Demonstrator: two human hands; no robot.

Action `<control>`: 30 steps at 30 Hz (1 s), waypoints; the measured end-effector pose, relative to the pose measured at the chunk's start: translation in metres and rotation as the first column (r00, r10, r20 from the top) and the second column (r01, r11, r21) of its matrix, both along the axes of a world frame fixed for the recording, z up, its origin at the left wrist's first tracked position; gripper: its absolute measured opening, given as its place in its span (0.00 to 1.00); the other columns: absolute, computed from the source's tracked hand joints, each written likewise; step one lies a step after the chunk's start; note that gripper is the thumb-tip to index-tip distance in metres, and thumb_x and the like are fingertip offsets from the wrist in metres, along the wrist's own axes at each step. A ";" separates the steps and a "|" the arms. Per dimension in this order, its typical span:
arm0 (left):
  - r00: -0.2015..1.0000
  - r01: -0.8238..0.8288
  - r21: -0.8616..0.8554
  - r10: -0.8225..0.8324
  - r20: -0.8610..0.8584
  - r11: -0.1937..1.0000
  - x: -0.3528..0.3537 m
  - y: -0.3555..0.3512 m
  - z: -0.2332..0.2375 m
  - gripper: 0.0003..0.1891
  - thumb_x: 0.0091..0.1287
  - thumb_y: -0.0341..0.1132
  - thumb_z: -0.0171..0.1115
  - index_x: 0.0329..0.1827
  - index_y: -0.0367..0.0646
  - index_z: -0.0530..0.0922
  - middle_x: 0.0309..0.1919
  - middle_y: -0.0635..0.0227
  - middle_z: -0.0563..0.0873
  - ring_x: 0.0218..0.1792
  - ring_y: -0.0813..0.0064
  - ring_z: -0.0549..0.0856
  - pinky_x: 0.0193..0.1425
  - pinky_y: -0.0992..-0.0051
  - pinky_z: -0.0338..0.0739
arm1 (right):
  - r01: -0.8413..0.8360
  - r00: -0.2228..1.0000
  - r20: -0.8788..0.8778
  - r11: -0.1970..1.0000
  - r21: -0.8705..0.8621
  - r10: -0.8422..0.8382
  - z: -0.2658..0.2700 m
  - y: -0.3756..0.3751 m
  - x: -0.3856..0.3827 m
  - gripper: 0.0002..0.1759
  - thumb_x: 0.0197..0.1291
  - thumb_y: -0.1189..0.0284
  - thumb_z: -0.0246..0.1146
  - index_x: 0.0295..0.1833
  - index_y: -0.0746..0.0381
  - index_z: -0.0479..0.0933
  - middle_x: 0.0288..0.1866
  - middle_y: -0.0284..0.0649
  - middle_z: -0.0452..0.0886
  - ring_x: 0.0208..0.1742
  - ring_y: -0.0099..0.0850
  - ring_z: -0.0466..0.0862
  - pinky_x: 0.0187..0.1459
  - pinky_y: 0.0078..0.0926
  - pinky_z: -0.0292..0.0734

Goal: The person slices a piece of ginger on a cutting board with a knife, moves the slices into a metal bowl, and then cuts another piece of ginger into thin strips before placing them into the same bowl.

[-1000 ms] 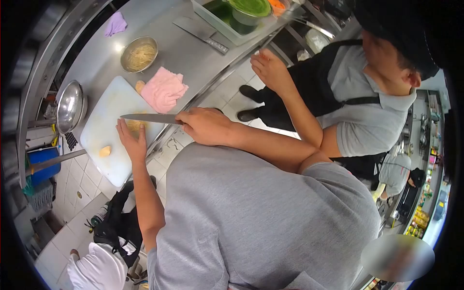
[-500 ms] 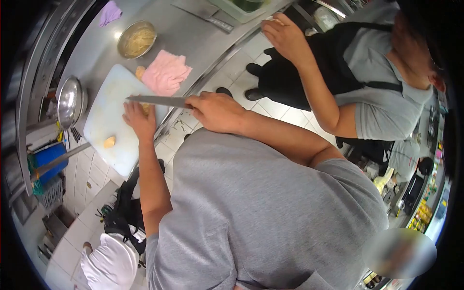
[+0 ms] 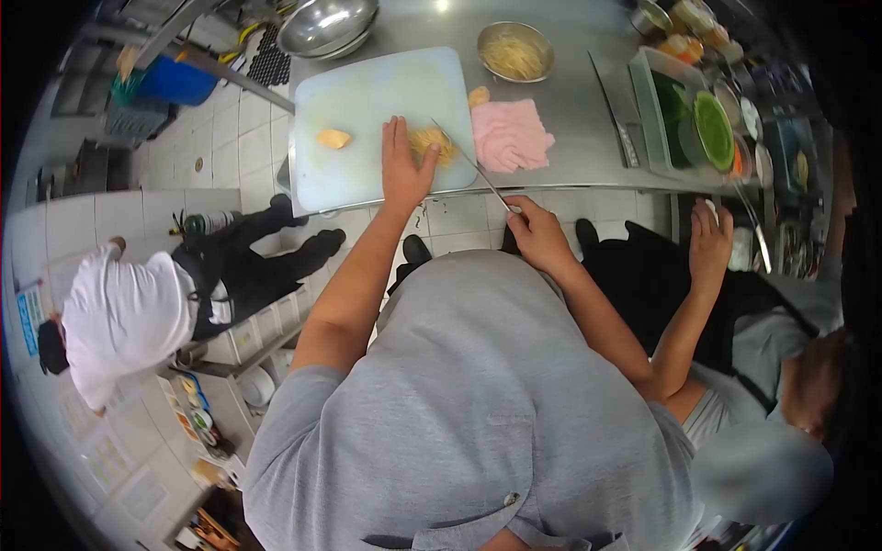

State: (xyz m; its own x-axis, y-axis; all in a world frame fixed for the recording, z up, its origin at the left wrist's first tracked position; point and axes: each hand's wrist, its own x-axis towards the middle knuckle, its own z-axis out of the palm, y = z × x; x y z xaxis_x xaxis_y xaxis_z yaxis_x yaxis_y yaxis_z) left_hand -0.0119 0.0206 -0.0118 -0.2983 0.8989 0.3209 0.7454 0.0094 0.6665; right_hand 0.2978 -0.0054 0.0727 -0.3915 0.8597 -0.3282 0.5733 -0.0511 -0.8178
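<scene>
My left hand (image 3: 405, 174) lies on the white cutting board (image 3: 340, 101), fingers stretched out, its thumb beside a small pile of thin yellowish shreds (image 3: 432, 147). My right hand (image 3: 539, 231) is closed round the handle of a long knife (image 3: 480, 170), whose tip reaches over the shreds. A yellowish piece (image 3: 333, 139) sits on the board to the left of my left hand. Just past the board's right edge are another small piece (image 3: 479, 95) and a folded pink cloth (image 3: 511, 136).
Behind the cloth stands a metal bowl (image 3: 515, 51) of shreds. Metal bowls (image 3: 328, 26) are at the back left. Another knife (image 3: 614, 110) lies beside a clear container (image 3: 663, 110) at right. A co-worker's hand (image 3: 711, 241) is right of me; a person in white (image 3: 129, 308) is at left.
The whole view has turned, so the board now shows upper centre. The knife has swung to a steeper slant, its handle nearer my body. My left hand stays beside the shreds, thumb spread.
</scene>
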 end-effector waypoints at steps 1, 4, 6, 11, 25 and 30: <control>0.999 -0.033 0.015 0.033 0.015 0.999 0.004 0.000 -0.003 0.47 0.81 0.50 0.75 0.90 0.24 0.67 0.90 0.32 0.68 0.92 0.28 0.63 0.96 0.43 0.60 | 0.013 0.999 -0.037 0.999 -0.045 -0.015 -0.005 0.002 0.002 0.21 0.84 0.67 0.67 0.74 0.64 0.85 0.44 0.55 0.93 0.44 0.44 0.94 0.53 0.45 0.88; 0.992 -0.122 0.005 0.122 0.019 0.993 0.022 0.006 0.003 0.44 0.81 0.50 0.75 0.88 0.23 0.70 0.89 0.32 0.71 0.92 0.29 0.64 0.96 0.45 0.61 | 0.067 0.977 -0.175 0.953 -0.294 -0.123 -0.018 0.012 0.012 0.22 0.88 0.66 0.65 0.78 0.64 0.82 0.40 0.40 0.87 0.36 0.28 0.85 0.39 0.35 0.83; 0.987 -0.158 0.025 0.157 0.033 0.987 0.033 0.012 0.000 0.43 0.80 0.52 0.75 0.86 0.27 0.74 0.87 0.32 0.73 0.91 0.27 0.64 0.94 0.42 0.63 | 0.057 0.910 -0.318 0.842 -0.536 -0.264 -0.029 0.016 0.020 0.22 0.92 0.67 0.61 0.81 0.63 0.79 0.42 0.35 0.84 0.33 0.25 0.81 0.31 0.28 0.77; 0.975 -0.218 0.045 0.220 -0.037 0.975 0.054 0.027 0.001 0.38 0.79 0.54 0.75 0.82 0.34 0.80 0.86 0.32 0.74 0.89 0.23 0.65 0.92 0.36 0.63 | -0.030 0.789 -0.442 0.691 -0.722 -0.428 -0.047 0.021 0.005 0.21 0.92 0.66 0.61 0.80 0.63 0.78 0.43 0.38 0.84 0.33 0.27 0.82 0.31 0.29 0.78; 0.859 -0.489 0.162 0.441 0.260 0.857 0.045 0.040 -0.016 0.20 0.79 0.23 0.58 0.70 0.23 0.83 0.78 0.32 0.81 0.81 0.31 0.78 0.89 0.44 0.70 | -0.150 0.845 -0.457 0.697 -0.701 -0.279 -0.056 0.023 -0.061 0.22 0.93 0.65 0.61 0.82 0.63 0.77 0.42 0.37 0.83 0.31 0.23 0.80 0.29 0.27 0.76; 0.908 -0.379 0.240 0.310 0.282 0.893 0.057 0.089 0.017 0.18 0.78 0.22 0.58 0.66 0.22 0.84 0.72 0.33 0.84 0.78 0.33 0.80 0.86 0.46 0.74 | -0.080 0.810 -0.484 0.755 -0.650 -0.331 -0.020 0.043 -0.052 0.22 0.93 0.65 0.61 0.82 0.63 0.77 0.41 0.35 0.82 0.30 0.22 0.79 0.29 0.26 0.75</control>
State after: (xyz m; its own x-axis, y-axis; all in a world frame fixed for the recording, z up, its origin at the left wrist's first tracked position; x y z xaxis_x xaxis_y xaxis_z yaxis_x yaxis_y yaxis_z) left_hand 0.0447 0.1093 0.0048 -0.6688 0.6063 0.4302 0.5552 0.0225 0.8314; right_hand 0.2458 0.0377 0.0523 -0.5766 0.5932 -0.5618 -0.0061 -0.6907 -0.7231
